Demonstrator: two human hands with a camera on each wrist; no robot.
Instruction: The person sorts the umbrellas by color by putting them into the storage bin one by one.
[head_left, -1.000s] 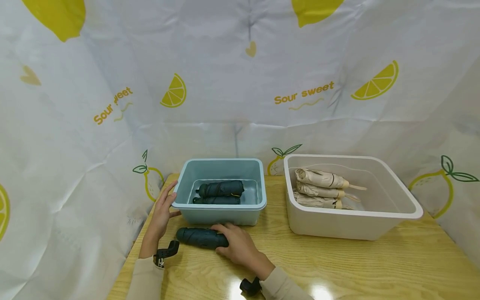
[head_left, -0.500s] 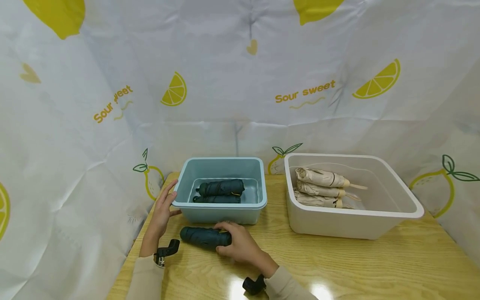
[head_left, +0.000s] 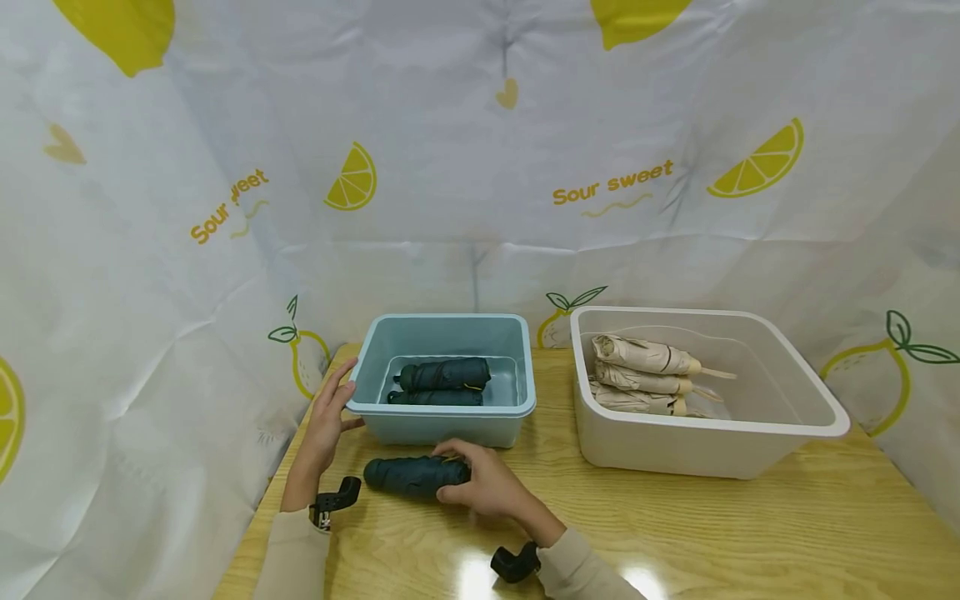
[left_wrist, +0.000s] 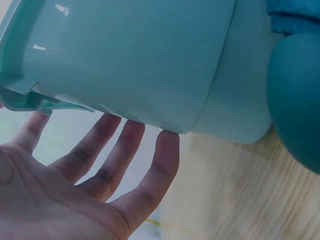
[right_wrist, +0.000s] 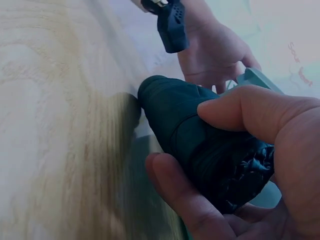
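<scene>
A dark green folded umbrella point(head_left: 415, 476) lies crosswise in front of the light blue bin point(head_left: 450, 427), low over the table. My right hand point(head_left: 487, 482) grips its right end; in the right wrist view the thumb lies on top of the umbrella point(right_wrist: 185, 112) and the fingers curl beneath. My left hand point(head_left: 324, 421) touches the left side of the blue bin. In the left wrist view its spread fingertips rest on the bin's outer wall point(left_wrist: 125, 60). Inside that bin lie two more dark folded umbrellas point(head_left: 444, 375).
To the right stands a larger white bin point(head_left: 675, 446) with several beige folded umbrellas point(head_left: 645, 357) piled at its left side. Both bins stand on a wooden table point(head_left: 675, 533). A white lemon-print curtain point(head_left: 450, 167) hangs behind and along both sides.
My right hand has shifted slightly right, carrying the dark umbrella with it. The left hand stays at the side of the blue bin.
</scene>
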